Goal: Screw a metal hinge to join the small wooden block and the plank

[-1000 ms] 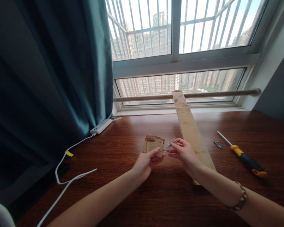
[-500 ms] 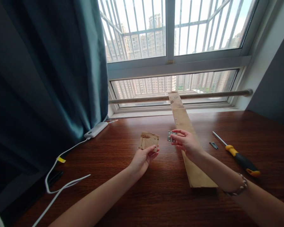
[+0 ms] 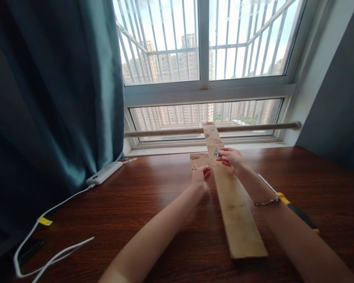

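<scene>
Right hand (image 3: 231,158): grip closed in a fingertip pinch on a small silver metal hinge plate (image 3: 216,152). The plate sits at the left end of the pinch, flat side down, touching the top face of the long pale wooden plank (image 3: 230,200). Holding it by one edge leaves most of its face uncovered, probably so it can be lined up by eye against the plank edge.

Left hand (image 3: 201,175): grip closed on the near edge of a small square block of light wood (image 3: 198,160). The block extends away from the fingers toward the window and lies just beside the plank's left edge, touching or nearly so; I cannot tell which. This hand seems to steady the block against the plank, so the hinge can bridge the two pieces.

The plank runs from below the right grip outward, with its far end propped on the horizontal wooden rod (image 3: 253,127) at the window, so it slopes up from the dark red-brown wooden surface (image 3: 135,204).

To the right of the right forearm: a screwdriver with a yellow and black handle (image 3: 295,210), partly hidden by the arm, idle on the surface.

Well to the left of the left grip: a white power bank (image 3: 104,173) with a white cable (image 3: 56,204), near the teal curtain (image 3: 47,98).
</scene>
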Demonstrator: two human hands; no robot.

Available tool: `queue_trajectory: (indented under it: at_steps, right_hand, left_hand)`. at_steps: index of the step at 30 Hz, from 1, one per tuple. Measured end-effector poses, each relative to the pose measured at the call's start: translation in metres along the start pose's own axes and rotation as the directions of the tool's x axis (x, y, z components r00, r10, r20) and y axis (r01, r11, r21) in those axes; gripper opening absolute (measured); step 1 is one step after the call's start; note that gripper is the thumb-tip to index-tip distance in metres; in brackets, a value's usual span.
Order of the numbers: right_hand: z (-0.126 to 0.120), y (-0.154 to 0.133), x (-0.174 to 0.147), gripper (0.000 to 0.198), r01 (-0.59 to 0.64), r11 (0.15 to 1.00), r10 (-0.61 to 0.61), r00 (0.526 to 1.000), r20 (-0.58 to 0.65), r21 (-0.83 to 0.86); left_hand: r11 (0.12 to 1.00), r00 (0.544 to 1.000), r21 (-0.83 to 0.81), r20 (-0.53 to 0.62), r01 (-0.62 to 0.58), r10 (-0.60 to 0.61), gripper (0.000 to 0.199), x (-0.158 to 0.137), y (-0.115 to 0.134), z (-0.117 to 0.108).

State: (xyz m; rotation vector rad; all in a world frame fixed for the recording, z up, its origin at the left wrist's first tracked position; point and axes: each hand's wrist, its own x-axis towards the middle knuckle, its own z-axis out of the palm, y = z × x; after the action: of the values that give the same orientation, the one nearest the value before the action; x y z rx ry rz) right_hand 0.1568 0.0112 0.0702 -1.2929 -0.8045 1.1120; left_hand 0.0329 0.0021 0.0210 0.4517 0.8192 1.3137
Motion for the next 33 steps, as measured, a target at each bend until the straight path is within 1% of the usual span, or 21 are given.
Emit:
queue_trajectory:
  at_steps: [2, 5, 9, 13, 17, 20, 24, 28, 30, 33]
  right_hand:
    - [0.002, 0.007, 0.001, 0.016, 0.012, 0.997, -0.009, 0.999, 0.032, -0.075]
    - [0.006, 0.014, -0.002, 0.015, 0.055, 0.976, -0.042, 0.997, 0.068, -0.212]
    - [0.01, 0.02, -0.001, 0.015, 0.095, 0.956, -0.078, 0.994, 0.07, -0.279]
    - [0.01, 0.027, 0.005, 0.017, 0.184, 0.906, -0.157, 0.983, 0.099, -0.381]
    - [0.009, 0.034, 0.013, 0.017, 0.275, 0.822, -0.24, 0.961, 0.135, -0.499]
    - [0.008, 0.038, 0.016, 0.019, 0.333, 0.742, -0.308, 0.94, 0.145, -0.583]
    - [0.008, 0.04, 0.015, 0.023, 0.384, 0.598, -0.395, 0.905, 0.158, -0.704]
    - [0.008, 0.039, 0.011, 0.031, 0.369, 0.494, -0.452, 0.883, 0.131, -0.787]
    - [0.008, 0.038, 0.009, 0.033, 0.35, 0.482, -0.467, 0.878, 0.102, -0.804]
    - [0.007, 0.035, 0.007, 0.029, 0.319, 0.555, -0.416, 0.906, 0.076, -0.768]
  left_hand:
    - [1.0, 1.0, -0.012, 0.013, 0.004, -0.004, 0.012, 0.003, -0.006, 0.004]
    - [1.0, 0.999, -0.019, 0.038, 0.013, -0.013, 0.012, 0.004, -0.008, 0.002]
    - [0.999, 0.997, -0.005, 0.059, 0.04, -0.04, 0.012, 0.004, -0.006, -0.009]
    - [0.997, 0.992, 0.008, 0.1, 0.073, -0.073, 0.013, 0.007, -0.006, -0.015]
    - [0.997, 0.983, 0.011, 0.164, 0.081, -0.082, 0.012, 0.008, -0.005, -0.015]
    - [0.996, 0.975, 0.005, 0.204, 0.086, -0.085, 0.013, 0.007, -0.004, -0.014]
    - [0.997, 0.983, -0.002, 0.171, 0.074, -0.073, 0.014, 0.008, -0.004, -0.014]
    - [0.998, 0.988, 0.004, 0.138, 0.067, -0.067, 0.014, 0.01, -0.006, -0.013]
    - [0.998, 0.991, 0.005, 0.118, 0.063, -0.063, 0.012, 0.011, -0.007, -0.012]
    - [0.998, 0.995, -0.009, 0.081, 0.055, -0.054, 0.01, 0.011, -0.009, -0.009]
